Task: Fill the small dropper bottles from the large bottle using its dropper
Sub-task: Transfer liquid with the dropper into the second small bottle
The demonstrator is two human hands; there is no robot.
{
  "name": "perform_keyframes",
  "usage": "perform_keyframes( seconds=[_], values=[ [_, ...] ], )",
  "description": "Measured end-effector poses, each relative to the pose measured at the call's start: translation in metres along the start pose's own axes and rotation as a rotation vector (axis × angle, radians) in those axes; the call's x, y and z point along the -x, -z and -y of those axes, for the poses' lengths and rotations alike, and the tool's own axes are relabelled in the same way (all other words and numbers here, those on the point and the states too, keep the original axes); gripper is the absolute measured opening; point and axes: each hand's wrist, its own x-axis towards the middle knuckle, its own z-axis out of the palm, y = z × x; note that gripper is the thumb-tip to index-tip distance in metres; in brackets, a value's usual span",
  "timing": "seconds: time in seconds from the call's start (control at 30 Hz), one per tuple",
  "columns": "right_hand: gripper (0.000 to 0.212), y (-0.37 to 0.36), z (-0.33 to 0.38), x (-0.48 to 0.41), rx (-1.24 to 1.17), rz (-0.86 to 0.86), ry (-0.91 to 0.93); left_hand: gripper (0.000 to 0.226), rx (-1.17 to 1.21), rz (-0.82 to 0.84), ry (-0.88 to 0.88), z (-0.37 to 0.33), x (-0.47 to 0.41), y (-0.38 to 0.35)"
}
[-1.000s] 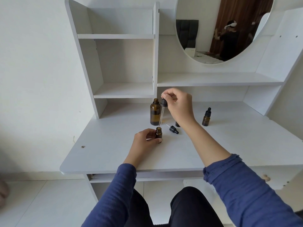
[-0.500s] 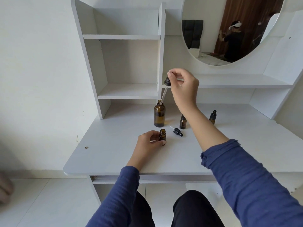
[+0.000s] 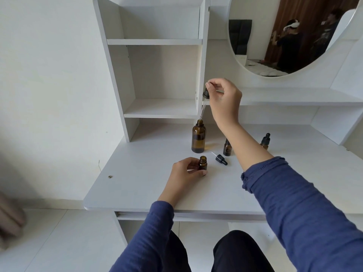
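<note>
The large amber bottle (image 3: 198, 138) stands open on the white desk (image 3: 137, 179). My right hand (image 3: 224, 99) pinches the black bulb of the large dropper (image 3: 204, 103), whose glass tip sits at the large bottle's mouth. My left hand (image 3: 186, 171) holds an open small amber bottle (image 3: 203, 163) upright on the desk. That bottle's black dropper cap (image 3: 220, 160) lies on its side just right of it. Two capped small bottles stand further right: one (image 3: 227, 148) partly behind my forearm, one (image 3: 265, 141) beyond it.
White shelf compartments (image 3: 161, 108) rise behind the large bottle. A long shelf (image 3: 294, 97) and a round mirror (image 3: 290, 36) stand at the back right. The desk's front edge (image 3: 176, 210) is near my knees.
My right hand lifted the large dropper away from the small bottle and carried it up and back to the large bottle's mouth. My left hand stayed on the small bottle.
</note>
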Motion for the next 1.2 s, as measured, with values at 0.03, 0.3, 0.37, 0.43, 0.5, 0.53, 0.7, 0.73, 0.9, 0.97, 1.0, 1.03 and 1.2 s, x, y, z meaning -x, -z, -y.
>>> perform_keyframes(
  seconds=[0.03,0.3,0.37,0.43,0.5,0.53,0.7,0.73,0.9,0.97,1.0,1.03,1.2],
  values=[
    [0.008,-0.001,-0.001,0.0,-0.001,0.004,-0.004,0.026,0.004,0.0,0.002,0.0,0.0,0.0],
    [0.008,-0.007,-0.013,0.003,0.045,0.079,-0.02,0.027,0.016,0.009,0.006,-0.002,0.0,0.001],
    [0.008,-0.009,-0.016,0.008,0.077,0.13,-0.06,0.027,0.015,0.012,0.008,-0.002,0.0,0.001],
    [0.008,-0.011,-0.022,0.015,0.106,0.185,-0.113,0.026,0.023,0.016,0.007,-0.002,0.0,0.001],
    [0.008,-0.012,-0.028,0.022,0.124,0.241,-0.162,0.026,0.033,0.017,0.009,-0.002,0.0,0.001],
    [0.009,-0.012,-0.031,0.025,0.123,0.266,-0.192,0.026,0.034,0.017,0.011,-0.002,0.0,0.001],
    [0.01,-0.009,-0.039,0.037,0.119,0.308,-0.281,0.024,0.016,0.011,0.007,-0.001,0.001,0.001],
    [0.01,-0.009,-0.039,0.037,0.118,0.308,-0.288,0.024,0.01,0.011,0.004,-0.002,0.0,0.001],
    [0.01,-0.009,-0.038,0.038,0.115,0.322,-0.335,0.025,-0.019,0.006,0.005,-0.005,0.001,0.001],
    [0.011,-0.009,-0.037,0.037,0.119,0.333,-0.346,0.025,-0.028,0.001,-0.001,-0.006,0.001,0.001],
    [0.011,-0.009,-0.036,0.037,0.12,0.338,-0.355,0.026,-0.034,0.002,-0.003,-0.006,0.001,0.001],
    [0.011,-0.009,-0.035,0.036,0.12,0.34,-0.359,0.026,-0.039,0.001,-0.004,-0.006,0.001,0.001],
    [0.012,-0.011,-0.034,0.038,0.12,0.343,-0.364,0.026,-0.05,-0.007,-0.001,-0.006,0.0,0.001]
  ],
)
